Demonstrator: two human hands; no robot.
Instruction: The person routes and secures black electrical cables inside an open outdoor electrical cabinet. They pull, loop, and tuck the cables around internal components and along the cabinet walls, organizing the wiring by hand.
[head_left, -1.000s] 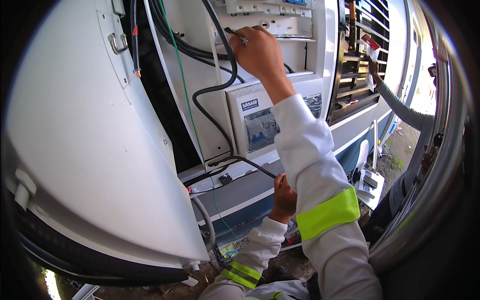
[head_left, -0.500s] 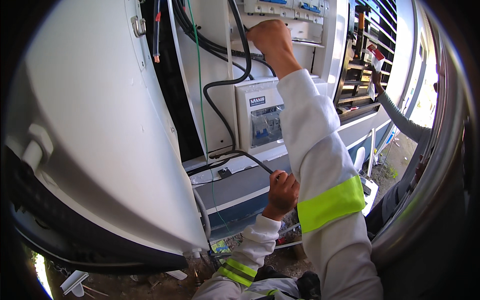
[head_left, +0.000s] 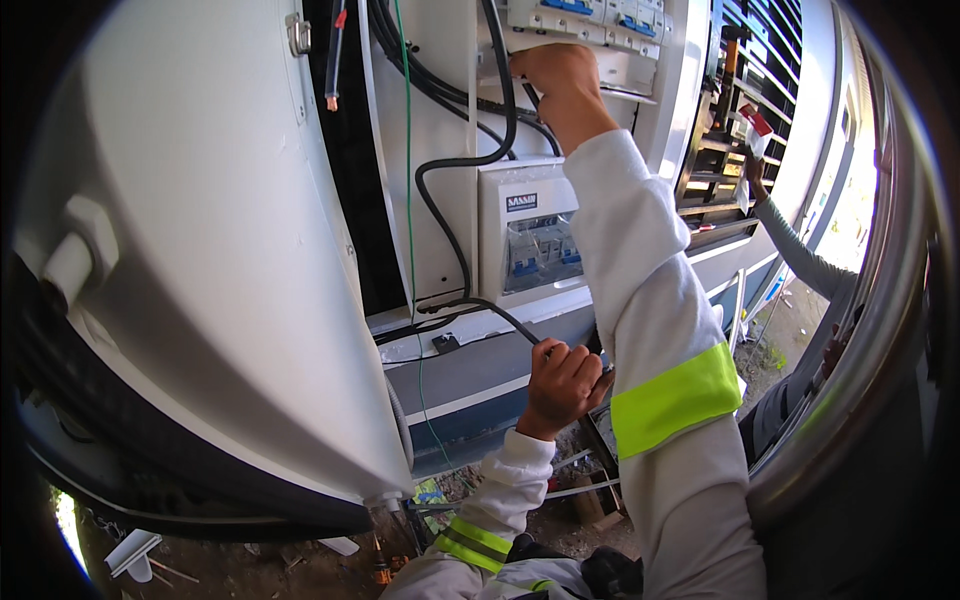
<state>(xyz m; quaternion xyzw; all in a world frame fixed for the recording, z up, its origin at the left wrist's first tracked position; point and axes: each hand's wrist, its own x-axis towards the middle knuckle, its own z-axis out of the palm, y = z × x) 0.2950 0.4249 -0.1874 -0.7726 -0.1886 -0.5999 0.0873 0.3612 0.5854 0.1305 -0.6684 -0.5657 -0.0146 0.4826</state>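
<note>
My left hand (head_left: 562, 388) is closed round a black cable (head_left: 445, 222), low in front of the wall. From there the cable runs up and left in bends along the white cabinet (head_left: 446, 115). My right hand (head_left: 562, 88) reaches up into the cabinet, fingers curled at a white panel edge under a row of breakers (head_left: 572, 10) with blue switches. What its fingertips grip is hidden; another black cable passes just below it. Under the right wrist sits a white breaker box (head_left: 520, 230) with a clear window. A thin green wire (head_left: 409, 180) hangs left of the cables.
A large white door (head_left: 210, 240) fills the left side. A cut cable end (head_left: 333, 98) hangs beside it. At the right, another person's arm (head_left: 800, 240) holds a red-and-white packet (head_left: 755, 125) by a slatted window (head_left: 745, 110). Scraps lie on the ground (head_left: 260, 570).
The view has shifted slightly, moving the cabinet a little rightward. My left hand stays closed on the cable and my right hand stays under the breakers.
</note>
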